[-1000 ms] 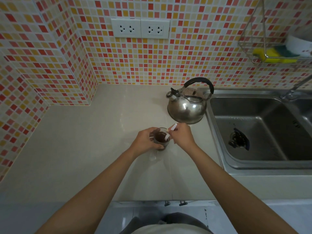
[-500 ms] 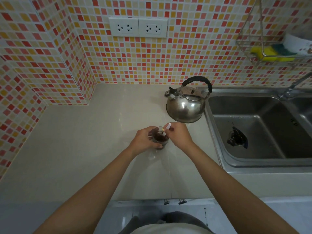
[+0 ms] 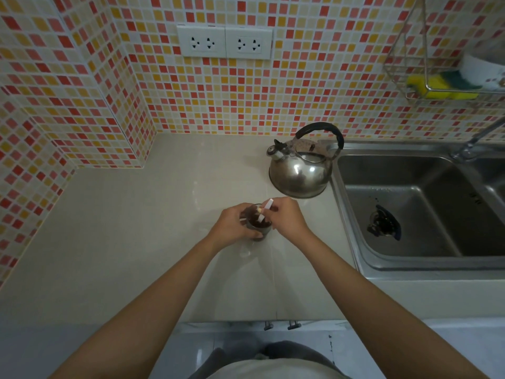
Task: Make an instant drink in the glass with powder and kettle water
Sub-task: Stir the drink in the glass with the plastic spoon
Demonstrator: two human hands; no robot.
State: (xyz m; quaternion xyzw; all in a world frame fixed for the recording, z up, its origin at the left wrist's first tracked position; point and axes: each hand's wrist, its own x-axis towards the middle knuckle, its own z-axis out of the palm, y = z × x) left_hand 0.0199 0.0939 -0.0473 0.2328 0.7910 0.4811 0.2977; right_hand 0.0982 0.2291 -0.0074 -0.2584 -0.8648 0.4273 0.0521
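Observation:
A small glass (image 3: 259,227) holding dark brown liquid stands on the beige counter (image 3: 136,242). My left hand (image 3: 232,227) is wrapped around its left side. My right hand (image 3: 287,218) pinches a thin white stick-like item (image 3: 265,210), maybe a rolled sachet, whose lower end dips into the drink. The steel kettle (image 3: 300,170) with a black handle sits upright behind the glass, beside the sink.
A steel sink (image 3: 410,209) lies right of the kettle, its tap (image 3: 475,140) at the far right. A wire rack (image 3: 437,88) with a yellow sponge hangs above it. Tiled walls close the back and left; two sockets (image 3: 224,42) sit on the back wall.
The white stick has shifted within the glass from leaning right to standing more upright, as my right hand moves it around. My left hand and the glass stay put.

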